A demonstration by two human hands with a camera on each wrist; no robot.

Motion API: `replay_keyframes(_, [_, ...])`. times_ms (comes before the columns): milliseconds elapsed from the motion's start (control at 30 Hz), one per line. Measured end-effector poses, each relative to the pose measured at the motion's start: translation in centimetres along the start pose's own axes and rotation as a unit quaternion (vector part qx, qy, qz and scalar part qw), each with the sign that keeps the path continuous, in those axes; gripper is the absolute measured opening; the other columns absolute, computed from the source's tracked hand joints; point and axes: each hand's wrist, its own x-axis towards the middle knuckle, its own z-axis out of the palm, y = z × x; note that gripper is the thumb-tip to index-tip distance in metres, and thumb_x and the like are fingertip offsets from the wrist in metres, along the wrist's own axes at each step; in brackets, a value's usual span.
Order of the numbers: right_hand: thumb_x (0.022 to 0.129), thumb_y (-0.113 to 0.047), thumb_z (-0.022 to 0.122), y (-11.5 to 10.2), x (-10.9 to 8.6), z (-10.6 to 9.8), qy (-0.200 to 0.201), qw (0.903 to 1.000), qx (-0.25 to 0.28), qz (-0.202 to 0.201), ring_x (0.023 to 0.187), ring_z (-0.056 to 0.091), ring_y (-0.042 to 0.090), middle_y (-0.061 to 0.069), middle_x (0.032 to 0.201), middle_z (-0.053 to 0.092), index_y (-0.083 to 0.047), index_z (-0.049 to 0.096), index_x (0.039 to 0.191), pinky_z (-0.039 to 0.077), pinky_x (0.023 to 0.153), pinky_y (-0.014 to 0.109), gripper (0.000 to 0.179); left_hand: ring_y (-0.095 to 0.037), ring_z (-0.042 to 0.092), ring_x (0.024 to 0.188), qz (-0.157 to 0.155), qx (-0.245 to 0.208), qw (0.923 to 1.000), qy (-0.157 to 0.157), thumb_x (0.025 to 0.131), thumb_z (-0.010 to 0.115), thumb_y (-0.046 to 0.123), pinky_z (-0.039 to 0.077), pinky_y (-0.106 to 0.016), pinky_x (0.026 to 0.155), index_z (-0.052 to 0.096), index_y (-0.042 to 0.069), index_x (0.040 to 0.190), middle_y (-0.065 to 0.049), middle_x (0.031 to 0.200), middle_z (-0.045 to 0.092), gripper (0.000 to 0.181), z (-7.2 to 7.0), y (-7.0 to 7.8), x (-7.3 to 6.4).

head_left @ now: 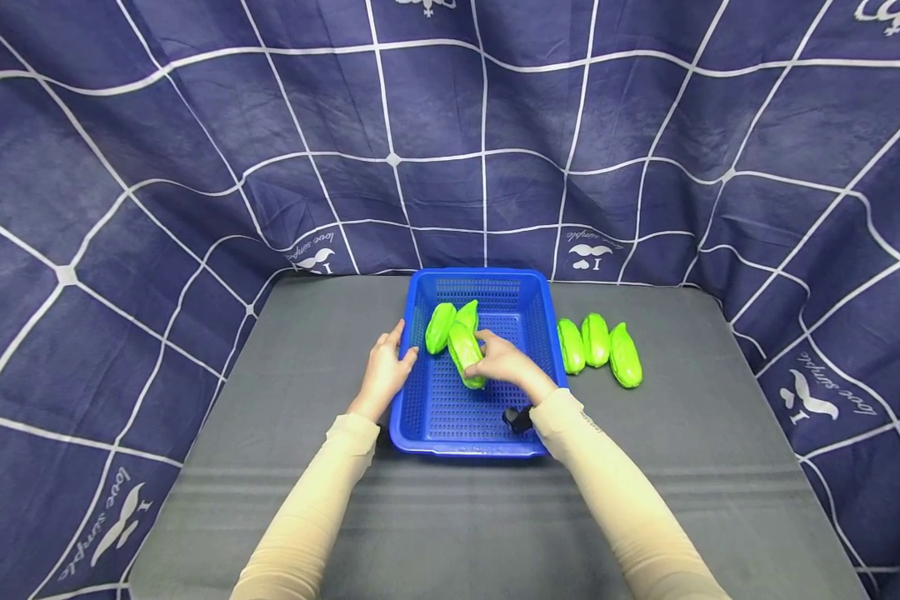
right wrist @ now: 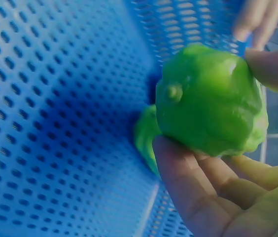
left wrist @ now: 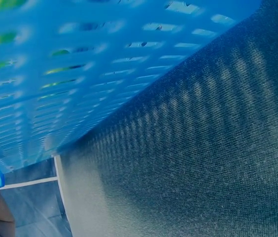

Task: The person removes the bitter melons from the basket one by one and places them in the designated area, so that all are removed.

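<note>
My right hand grips a green bitter melon over the blue basket. Thumb on one side and fingers on the other hold it in the right wrist view, where the melon shows its blunt, lumpy end. Two more bitter melons lie in the basket's left part: one melon by the left wall, another melon partly hidden behind the held one. At the basket's left rim, my left hand has its thumb over the edge and its fingers along the outside.
To the right of the basket, on the grey table, lie three more bitter melons: a near-wall melon, a middle melon and an outer melon. A blue, white-lined curtain surrounds the table's back and sides.
</note>
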Motion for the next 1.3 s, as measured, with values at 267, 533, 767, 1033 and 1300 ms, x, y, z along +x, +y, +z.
replay_keyframes(267, [0.080, -0.017, 0.075, -0.4, -1.1, -2.7, 0.048, 0.9981, 0.039, 0.005, 0.118, 0.058, 0.036, 0.026, 0.134, 0.057, 0.000, 0.030, 0.151, 0.046, 0.100, 0.046, 0.085, -0.036, 0.057, 0.091, 0.000, -0.003, 1.0000, 0.001, 0.091, 0.065, 0.015, 0.047, -0.049, 0.091, 0.044, -0.001, 0.146, -0.022, 0.105, 0.060, 0.061, 0.1, -0.1, 0.1])
replay_keyframes(533, [0.078, -0.016, 0.074, 0.1, -2.0, -4.3, 0.082, 0.9934, 0.081, 0.007, 0.123, 0.055, 0.039, 0.027, 0.140, 0.052, -0.002, 0.029, 0.152, 0.044, 0.102, 0.049, 0.087, -0.036, 0.056, 0.090, -0.002, -0.004, 1.0000, 0.002, 0.091, 0.065, 0.014, 0.047, -0.049, 0.090, 0.044, -0.002, 0.145, -0.022, 0.103, 0.060, 0.061, 0.1, -0.1, 0.1])
replay_keyframes(767, [0.079, -0.013, 0.072, 0.7, -3.0, -5.7, 0.108, 0.9888, 0.104, -0.001, 0.126, 0.052, 0.041, 0.028, 0.140, 0.050, -0.001, 0.027, 0.153, 0.044, 0.103, 0.051, 0.087, -0.036, 0.057, 0.093, -0.006, -0.005, 1.0000, 0.001, 0.091, 0.065, 0.014, 0.046, -0.049, 0.092, 0.044, -0.002, 0.146, -0.022, 0.104, 0.060, 0.061, 0.1, -0.1, 0.1])
replay_keyframes(1033, [0.081, -0.010, 0.069, 1.6, -4.3, -7.4, 0.135, 0.9836, 0.119, -0.004, 0.129, 0.050, 0.042, 0.031, 0.141, 0.049, 0.001, 0.024, 0.153, 0.043, 0.106, 0.051, 0.086, -0.037, 0.058, 0.095, -0.002, -0.004, 1.0000, -0.001, 0.091, 0.065, 0.014, 0.046, -0.049, 0.093, 0.043, -0.002, 0.146, -0.022, 0.105, 0.060, 0.062, 0.0, 0.0, 0.1])
replay_keyframes(1300, [0.084, -0.008, 0.067, 2.8, -5.4, -8.6, 0.157, 0.9767, 0.146, -0.009, 0.128, 0.051, 0.043, 0.032, 0.143, 0.046, 0.003, 0.023, 0.153, 0.044, 0.104, 0.049, 0.083, -0.037, 0.058, 0.095, -0.009, -0.003, 0.9999, -0.005, 0.092, 0.065, 0.014, 0.047, -0.050, 0.094, 0.042, -0.002, 0.147, -0.023, 0.105, 0.060, 0.062, 0.0, 0.0, 0.0])
